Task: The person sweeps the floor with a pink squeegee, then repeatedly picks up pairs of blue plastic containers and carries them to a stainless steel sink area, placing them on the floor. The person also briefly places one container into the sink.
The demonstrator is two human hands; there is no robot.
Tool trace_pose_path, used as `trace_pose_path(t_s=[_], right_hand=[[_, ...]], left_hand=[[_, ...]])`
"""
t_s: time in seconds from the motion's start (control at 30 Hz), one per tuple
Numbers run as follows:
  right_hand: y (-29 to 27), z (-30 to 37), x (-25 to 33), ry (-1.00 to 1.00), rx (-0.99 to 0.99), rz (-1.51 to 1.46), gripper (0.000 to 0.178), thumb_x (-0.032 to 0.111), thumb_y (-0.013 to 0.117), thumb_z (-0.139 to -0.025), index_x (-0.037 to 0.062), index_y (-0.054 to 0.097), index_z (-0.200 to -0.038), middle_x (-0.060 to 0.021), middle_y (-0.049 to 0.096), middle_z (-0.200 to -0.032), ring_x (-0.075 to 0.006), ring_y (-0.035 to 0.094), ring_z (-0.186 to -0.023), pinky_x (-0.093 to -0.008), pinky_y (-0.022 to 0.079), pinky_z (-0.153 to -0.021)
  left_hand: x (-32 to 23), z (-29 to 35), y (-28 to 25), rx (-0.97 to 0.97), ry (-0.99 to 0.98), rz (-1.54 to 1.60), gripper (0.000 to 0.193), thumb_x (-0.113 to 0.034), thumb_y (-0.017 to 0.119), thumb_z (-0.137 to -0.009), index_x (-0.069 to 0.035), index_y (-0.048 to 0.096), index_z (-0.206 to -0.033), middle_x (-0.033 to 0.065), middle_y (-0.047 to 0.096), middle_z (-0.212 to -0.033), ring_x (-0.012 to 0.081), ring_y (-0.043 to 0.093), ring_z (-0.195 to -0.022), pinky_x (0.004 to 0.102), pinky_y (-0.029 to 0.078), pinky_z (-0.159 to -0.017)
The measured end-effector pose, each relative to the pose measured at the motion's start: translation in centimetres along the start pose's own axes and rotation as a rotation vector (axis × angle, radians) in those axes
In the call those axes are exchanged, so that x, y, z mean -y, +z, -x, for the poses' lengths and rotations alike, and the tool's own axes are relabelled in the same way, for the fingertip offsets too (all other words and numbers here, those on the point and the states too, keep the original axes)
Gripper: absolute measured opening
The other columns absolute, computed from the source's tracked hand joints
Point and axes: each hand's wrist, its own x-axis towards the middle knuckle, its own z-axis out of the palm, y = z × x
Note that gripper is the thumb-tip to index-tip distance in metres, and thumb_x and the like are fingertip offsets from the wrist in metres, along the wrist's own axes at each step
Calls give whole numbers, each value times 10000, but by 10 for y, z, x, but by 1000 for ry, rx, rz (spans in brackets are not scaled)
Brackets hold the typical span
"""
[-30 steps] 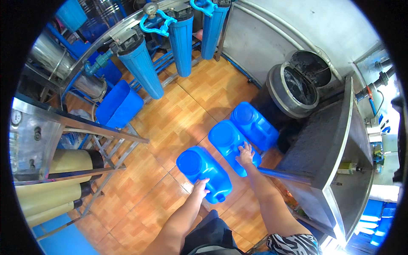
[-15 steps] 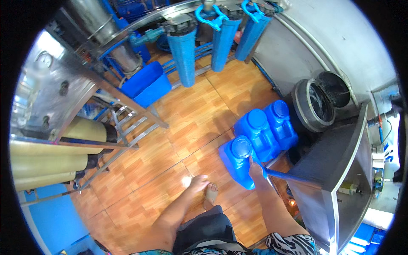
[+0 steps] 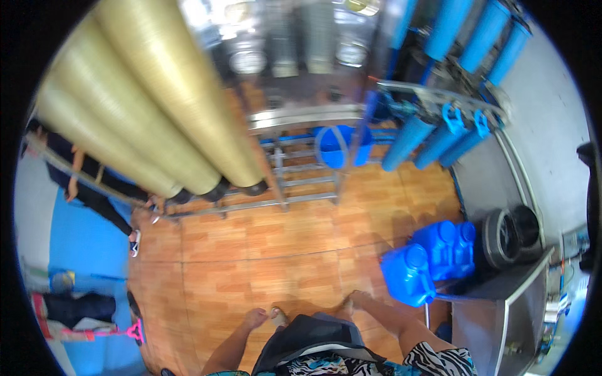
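Observation:
My left hand [image 3: 256, 318] hangs over the floor beside my left foot, its fingers loosely curled with nothing visible in them. Near my other foot, my right hand [image 3: 358, 300] is empty and its fingers are loosely extended, slightly blurred. It is apart from the nearest blue water jug [image 3: 404, 274], which stands on the floor to its right. Behind that jug are a second blue jug [image 3: 433, 249] and a third blue jug [image 3: 464, 250], close together.
A metal stand [image 3: 307, 118] and large beige cylinders [image 3: 169, 100] rise ahead. Blue filter housings [image 3: 409, 143] hang at the far right, near a blue bin [image 3: 335, 147]. A dark drum [image 3: 498, 238] and steel counter [image 3: 483, 313] stand right. Another person [image 3: 94, 194] is at left.
My right hand has let go of the nearest jug and come back toward my body. My view has swung left, bringing the cylinders and another person into sight.

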Motion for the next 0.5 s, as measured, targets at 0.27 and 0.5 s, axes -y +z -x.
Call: trace_pose_path(t_s=[0.27,0.5], right_hand=[[-114,15,365,-919,-190,162,380,254,574,-817,124,587,-1173,-166,630,-1101,-361,589,-1033,-461,478,-863],[-228,-2,486,-887,-294,218,447,304,626,-825,120,568,-1228,-154,593,-1213,-340,557,-1110,-443,450,-928]], left_hand=[[117,190,-61,-56,-77,-75,482,-345,638,-823,-85,566,-1222,179,607,-1188,329,572,-1109,419,469,-922],[212,265,-90,-397,-402,121,512,-333,651,-813,-79,542,-1245,185,588,-1207,339,572,-1110,424,470,-931]])
